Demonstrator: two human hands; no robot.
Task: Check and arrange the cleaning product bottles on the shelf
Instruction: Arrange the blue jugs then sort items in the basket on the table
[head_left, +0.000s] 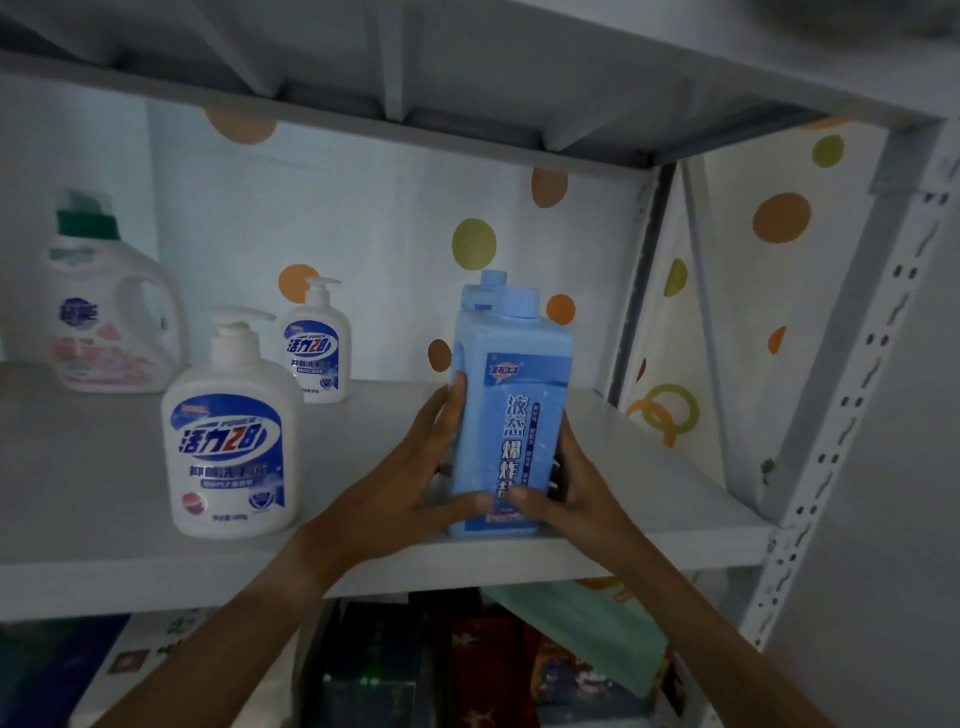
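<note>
A tall light-blue bottle (511, 395) with a blue cap stands upright near the front edge of the grey shelf (104, 467). My left hand (415, 483) wraps its left side and lower front. My right hand (561, 493) clasps its right side, thumb across the label. To the left stands a white pump bottle (234, 436) with a blue label. A smaller matching pump bottle (317, 348) sits farther back. At the far left rear is a white jug (111, 306) with a green cap and a handle.
The shelf above (415, 119) hangs low over the bottles. A perforated white upright (852, 415) frames the right side. Dotted paper covers the back and right walls. Below the shelf lie dark boxes (467, 670) and a green cloth (587, 634).
</note>
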